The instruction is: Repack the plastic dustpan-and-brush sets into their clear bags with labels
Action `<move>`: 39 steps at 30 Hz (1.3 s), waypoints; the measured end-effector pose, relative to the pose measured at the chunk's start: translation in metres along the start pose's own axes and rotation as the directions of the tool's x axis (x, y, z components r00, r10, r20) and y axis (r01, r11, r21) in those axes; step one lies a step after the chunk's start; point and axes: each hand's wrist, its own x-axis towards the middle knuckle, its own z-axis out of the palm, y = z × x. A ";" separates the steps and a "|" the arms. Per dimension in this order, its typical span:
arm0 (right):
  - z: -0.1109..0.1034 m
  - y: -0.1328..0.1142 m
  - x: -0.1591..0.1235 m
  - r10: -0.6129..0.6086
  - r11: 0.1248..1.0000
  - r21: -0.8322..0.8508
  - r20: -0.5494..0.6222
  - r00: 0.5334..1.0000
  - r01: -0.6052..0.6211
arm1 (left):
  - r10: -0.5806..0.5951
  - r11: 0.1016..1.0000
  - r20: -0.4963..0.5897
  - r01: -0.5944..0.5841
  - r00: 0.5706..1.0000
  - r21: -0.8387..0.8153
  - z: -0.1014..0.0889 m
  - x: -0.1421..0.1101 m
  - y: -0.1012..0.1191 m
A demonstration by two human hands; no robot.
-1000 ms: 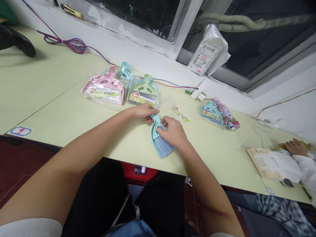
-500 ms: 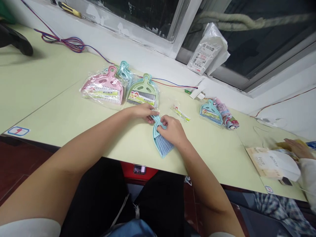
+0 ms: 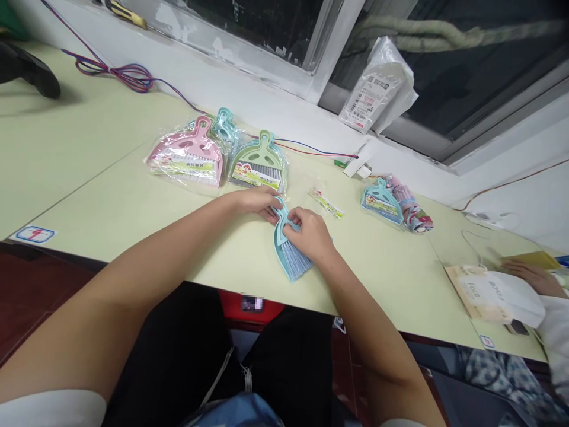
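A light-blue dustpan (image 3: 280,256) lies tilted on the table in front of me, with a small blue hand brush (image 3: 295,260) lying over it, bristles toward me. My left hand (image 3: 258,203) is closed on the handle end at the top, thumb uppermost. My right hand (image 3: 309,232) pinches the brush body just above the bristles and covers part of it and of the pan's right side. Beyond my hands lie a green dustpan set (image 3: 260,160) and a pink dustpan set (image 3: 191,151), both in clear wrappers. A loose label in clear film (image 3: 326,203) lies past my right hand.
At the right lie another wrapped blue dustpan set (image 3: 381,201) and a rolled patterned cloth (image 3: 411,207). A coiled cable (image 3: 133,77) runs along the wall to a power strip (image 3: 357,168). At far right, a co-worker's hand (image 3: 533,277) is near a paper bag (image 3: 471,293).
The brush has shifted slightly against the dustpan, showing more of the pan's left edge and its right corner beyond my right hand. Both hands keep their grip.
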 end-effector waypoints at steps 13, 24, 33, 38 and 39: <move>-0.008 0.003 0.002 -0.050 0.999 0.017 -0.056 0.997 0.051 | 0.014 0.995 -0.064 -0.020 0.998 -0.100 0.001 0.002 0.003; -0.055 0.054 0.024 0.658 0.525 0.835 -0.278 0.700 -0.162 | 0.184 0.910 -0.430 -0.318 0.884 -0.266 -0.017 0.003 0.018; -0.028 0.062 0.031 0.532 0.125 0.956 0.161 0.831 -0.265 | 0.206 0.911 -0.388 -0.320 0.899 -0.260 -0.006 0.007 0.015; -0.030 0.076 0.033 0.573 0.079 0.984 0.086 0.815 -0.159 | 0.364 0.919 -0.457 -0.394 0.812 0.033 -0.011 0.009 0.007; -0.031 0.080 0.035 0.592 0.070 0.989 0.062 0.804 -0.128 | 0.434 0.898 -0.485 -0.406 0.759 0.169 -0.012 0.009 0.006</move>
